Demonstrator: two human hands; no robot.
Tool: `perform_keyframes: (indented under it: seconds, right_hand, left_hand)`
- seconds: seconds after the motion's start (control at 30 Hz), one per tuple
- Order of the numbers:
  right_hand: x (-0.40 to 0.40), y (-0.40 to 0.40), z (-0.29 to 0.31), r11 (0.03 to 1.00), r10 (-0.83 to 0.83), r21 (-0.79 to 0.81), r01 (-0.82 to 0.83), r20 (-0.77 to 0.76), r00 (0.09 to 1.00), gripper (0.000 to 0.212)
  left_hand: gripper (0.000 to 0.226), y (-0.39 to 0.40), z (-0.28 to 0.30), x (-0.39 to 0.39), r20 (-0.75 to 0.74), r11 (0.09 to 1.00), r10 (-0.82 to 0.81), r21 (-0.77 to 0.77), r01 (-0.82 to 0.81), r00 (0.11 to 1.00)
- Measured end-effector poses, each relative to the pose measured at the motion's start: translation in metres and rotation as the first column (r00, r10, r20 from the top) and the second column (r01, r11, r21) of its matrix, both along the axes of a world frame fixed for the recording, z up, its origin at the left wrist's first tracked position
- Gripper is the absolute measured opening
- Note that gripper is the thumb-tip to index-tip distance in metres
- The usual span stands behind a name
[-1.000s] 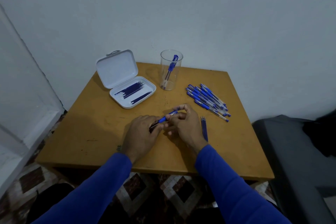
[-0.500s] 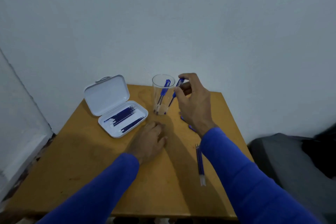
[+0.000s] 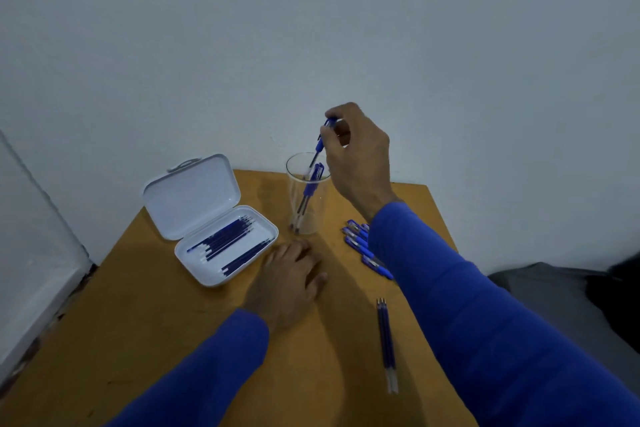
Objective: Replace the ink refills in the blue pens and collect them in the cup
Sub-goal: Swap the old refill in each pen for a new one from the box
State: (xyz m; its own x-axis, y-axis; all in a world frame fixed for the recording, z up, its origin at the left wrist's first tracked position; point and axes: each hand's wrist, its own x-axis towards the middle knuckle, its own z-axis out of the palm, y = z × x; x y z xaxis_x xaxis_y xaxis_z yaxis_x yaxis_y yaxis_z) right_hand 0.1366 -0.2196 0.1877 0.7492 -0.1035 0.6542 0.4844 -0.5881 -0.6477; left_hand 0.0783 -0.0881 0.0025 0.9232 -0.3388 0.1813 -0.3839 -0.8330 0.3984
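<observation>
A clear cup stands at the back of the wooden table with one blue pen leaning inside. My right hand is above the cup's right rim and pinches a second blue pen by its upper end, tip pointing down into the cup's mouth. My left hand rests flat on the table in front of the cup, fingers relaxed. Several blue pens lie to the right of the cup, partly hidden by my right sleeve.
An open white case holding several dark blue refills sits left of the cup. Loose refills lie on the table near my right forearm. A wall is close behind the table; a grey seat is at the right.
My right hand has lifted the pen from beside the cup to above its rim and tilted the tip into the cup. My left hand stayed on the table. The camera moved closer.
</observation>
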Motion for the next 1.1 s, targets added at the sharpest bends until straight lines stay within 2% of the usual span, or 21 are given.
perform_keyframes:
  seconds: [0.13, 0.27, 0.4, 0.47, 0.6, 0.73, 0.93, 1.1]
  right_hand:
    - [0.02, 0.002, -0.021, 0.97, -0.049, -0.242, 0.012, -0.146, 0.988, 0.021]
    - [0.027, 0.003, -0.032, 0.961, -0.056, -0.276, -0.017, -0.253, 0.966, 0.022]
    - [0.032, 0.005, -0.037, 0.947, -0.105, -0.323, -0.008, -0.331, 0.938, 0.006]
    - [0.034, 0.006, -0.037, 0.933, -0.139, -0.36, 0.0, -0.359, 0.923, 0.006]
    - [0.037, 0.006, -0.037, 0.935, -0.162, -0.355, 0.011, -0.397, 0.903, 0.012]
    - [0.034, 0.003, -0.039, 0.951, -0.137, -0.309, 0.02, -0.362, 0.922, 0.02]
    - [0.009, -0.015, -0.039, 0.966, -0.122, -0.255, 0.052, -0.27, 0.955, 0.014]
    - [-0.016, -0.05, -0.057, 0.956, -0.183, -0.281, 0.09, -0.328, 0.927, 0.015]
  left_hand:
    - [0.049, 0.0, -0.002, 0.001, 0.001, 1.0, 0.005, 0.012, -0.005, 1.0]
    - [0.048, 0.0, -0.004, 0.001, 0.023, 1.0, 0.011, 0.018, -0.012, 1.0]
    - [0.049, 0.0, -0.005, 0.001, 0.016, 0.999, 0.014, 0.029, -0.014, 1.0]
    - [0.049, 0.0, -0.006, 0.002, 0.014, 0.999, 0.013, 0.035, -0.013, 1.0]
    - [0.05, 0.001, -0.008, 0.002, 0.013, 0.999, 0.015, 0.038, -0.015, 1.0]
    - [0.05, 0.0, -0.009, 0.004, 0.014, 0.999, 0.014, 0.052, -0.015, 1.0]
    - [0.046, -0.001, -0.006, 0.002, 0.043, 0.999, -0.002, 0.033, 0.001, 0.999]
    - [0.039, -0.003, -0.005, 0.0, 0.058, 1.0, -0.025, 0.016, 0.025, 0.998]
